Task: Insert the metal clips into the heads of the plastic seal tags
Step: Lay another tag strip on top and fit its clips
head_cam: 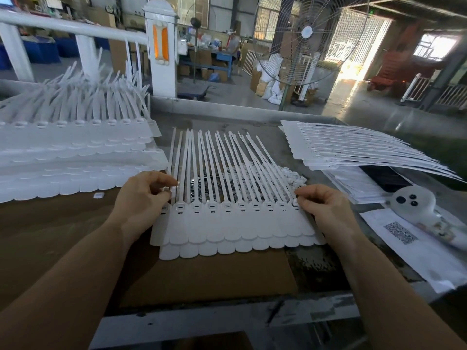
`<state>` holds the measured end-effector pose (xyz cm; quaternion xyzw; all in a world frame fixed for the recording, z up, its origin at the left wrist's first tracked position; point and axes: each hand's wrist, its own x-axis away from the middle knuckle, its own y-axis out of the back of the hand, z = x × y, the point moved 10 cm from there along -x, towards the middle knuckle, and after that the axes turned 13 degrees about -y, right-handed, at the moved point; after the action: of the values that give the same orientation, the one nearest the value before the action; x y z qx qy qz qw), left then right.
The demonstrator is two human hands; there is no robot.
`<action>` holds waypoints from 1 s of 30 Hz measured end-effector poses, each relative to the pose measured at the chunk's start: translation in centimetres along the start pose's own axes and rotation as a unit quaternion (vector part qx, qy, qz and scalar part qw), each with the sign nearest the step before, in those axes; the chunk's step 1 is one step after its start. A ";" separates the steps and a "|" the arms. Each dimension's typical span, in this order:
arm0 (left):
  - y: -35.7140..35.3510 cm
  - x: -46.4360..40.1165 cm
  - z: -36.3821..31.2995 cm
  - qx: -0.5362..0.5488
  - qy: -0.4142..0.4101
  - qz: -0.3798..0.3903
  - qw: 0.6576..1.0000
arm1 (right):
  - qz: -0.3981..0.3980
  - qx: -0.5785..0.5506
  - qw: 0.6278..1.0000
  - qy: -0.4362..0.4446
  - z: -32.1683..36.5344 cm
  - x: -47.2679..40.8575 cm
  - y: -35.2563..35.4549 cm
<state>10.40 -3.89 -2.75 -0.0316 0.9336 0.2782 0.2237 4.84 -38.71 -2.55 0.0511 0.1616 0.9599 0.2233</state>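
From the head camera, a joined strip of plastic seal tags (232,223) lay flat on a cardboard sheet (214,276) near the front edge of the tabletop (252,122), flags toward the person and tails fanned toward the far edge. That probably kept the row of tag heads (227,206) facing up and within easy reach for loading. A second strip peeked out beneath it. Under the tails sat a glinting heap of metal clips (202,185), seemingly kept close so each piece was a short pick away.

The left hand (144,198) had its fingers curled at the left end of the strip, thumb and forefinger pinching together at the outermost head; whether a clip sat between them was too small to tell. The right hand (326,205) mirrored it at the right end, fingertips bent and pinching the last head, likely steadying or squaring the strip.

Stacks of more tag strips (75,157) filled the left edge, another stack (353,150) the right, beside printed paper (417,251) near the right front corner.
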 end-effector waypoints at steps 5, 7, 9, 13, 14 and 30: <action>0.0 0.0 0.0 0.000 0.001 0.001 1.000 | 0.007 0.017 1.000 0.011 0.5 0.0 -0.5; 0.0 -0.1 0.0 0.002 0.002 0.002 1.000 | 0.009 0.025 1.000 0.009 0.4 0.0 -0.6; 0.0 -0.1 0.0 0.005 0.003 0.002 1.000 | 0.010 0.028 1.000 0.009 0.5 0.0 -0.7; -0.1 -0.1 0.0 0.006 0.002 0.003 1.000 | 0.006 0.035 0.999 0.015 0.6 -0.1 -0.8; -0.1 -0.1 0.0 0.005 0.002 0.004 1.000 | 0.004 0.037 0.999 0.013 0.7 -0.1 -0.8; -0.2 -0.2 -0.1 -0.006 -0.007 0.011 1.000 | -0.017 0.053 0.996 -0.062 -0.5 -1.2 -0.8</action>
<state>10.57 -4.07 -2.71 -0.0207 0.9307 0.2864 0.2266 6.17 -38.73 -3.31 0.1197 0.1992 0.9409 0.2463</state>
